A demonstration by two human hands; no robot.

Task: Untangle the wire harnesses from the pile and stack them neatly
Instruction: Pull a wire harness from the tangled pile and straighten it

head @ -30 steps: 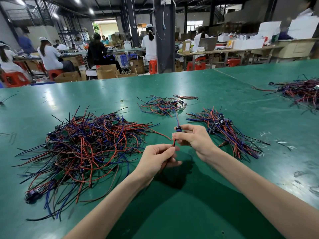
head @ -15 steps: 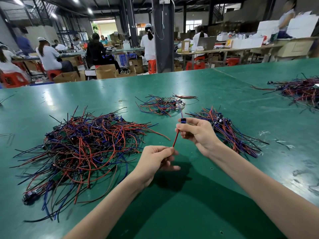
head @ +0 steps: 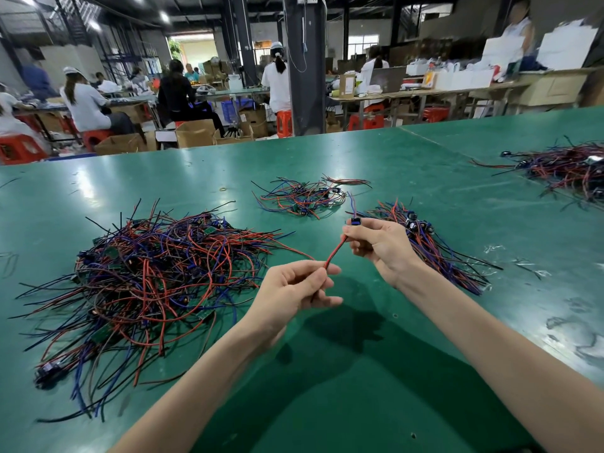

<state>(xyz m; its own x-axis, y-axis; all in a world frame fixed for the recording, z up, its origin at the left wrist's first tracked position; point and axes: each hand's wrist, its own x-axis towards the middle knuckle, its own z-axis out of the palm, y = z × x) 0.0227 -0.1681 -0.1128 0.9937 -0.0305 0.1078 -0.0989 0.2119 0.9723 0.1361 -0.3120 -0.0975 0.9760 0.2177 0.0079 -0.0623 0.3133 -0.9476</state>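
Observation:
One wire harness (head: 334, 253), red wire with a small dark blue connector at its top, is stretched between my hands above the green table (head: 327, 387). My right hand (head: 379, 245) pinches it near the connector. My left hand (head: 294, 289) pinches the lower part of the wire. A big tangled pile (head: 147, 276) of red, blue and black harnesses lies to the left. Behind my right hand lies a straighter stack of harnesses (head: 434, 250), their wires running toward the lower right.
A smaller loose bunch of harnesses (head: 304, 197) lies further back in the middle. Another heap (head: 565, 168) sits at the far right. A small rubber band (head: 223, 189) lies on the table. People work at benches beyond the table's far edge.
My right hand has lifted the connector end up and away, drawing the red wire out longer through my left hand's fingers.

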